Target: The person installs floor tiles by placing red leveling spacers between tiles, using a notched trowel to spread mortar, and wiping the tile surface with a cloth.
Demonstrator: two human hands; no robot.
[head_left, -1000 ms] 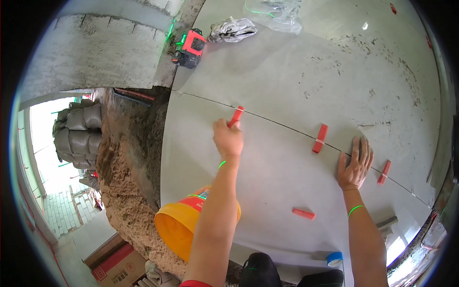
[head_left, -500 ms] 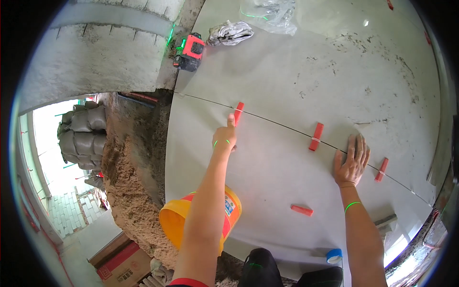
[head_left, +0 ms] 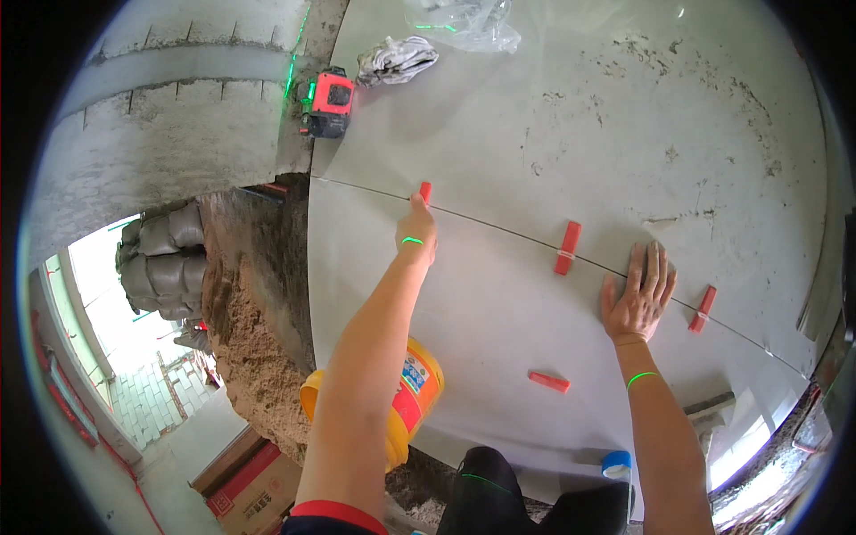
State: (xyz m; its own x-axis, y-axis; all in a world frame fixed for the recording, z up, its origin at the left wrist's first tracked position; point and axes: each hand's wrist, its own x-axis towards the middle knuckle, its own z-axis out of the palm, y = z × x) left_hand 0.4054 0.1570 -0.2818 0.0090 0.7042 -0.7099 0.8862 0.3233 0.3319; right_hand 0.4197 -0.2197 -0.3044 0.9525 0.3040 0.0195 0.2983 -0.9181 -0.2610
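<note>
My left hand (head_left: 416, 234) is closed at the near end of a red levelling wedge (head_left: 426, 190) on the joint between two large pale tiles; its thumb covers part of the wedge, and the curled fingers are mostly hidden. My right hand (head_left: 639, 299) lies flat, fingers spread, with its fingertips across the same joint. On either side of it sit a second red wedge (head_left: 568, 247) and a third wedge (head_left: 703, 308), each through a whitish clip on the joint. Another red wedge (head_left: 548, 382) lies loose on the near tile (head_left: 481, 330).
A red and black laser level (head_left: 328, 102) stands at the far left tile edge beside a crumpled cloth (head_left: 397, 61) and clear plastic bag (head_left: 468, 22). Under my left forearm is a yellow bucket (head_left: 428, 374). A blue tape roll (head_left: 616, 463) sits near my knees; sand (head_left: 250, 357) slopes down at left.
My left hand has moved up along the wedge, covering more of it. My right hand stays flat on the tiles. The whole view has shifted slightly.
</note>
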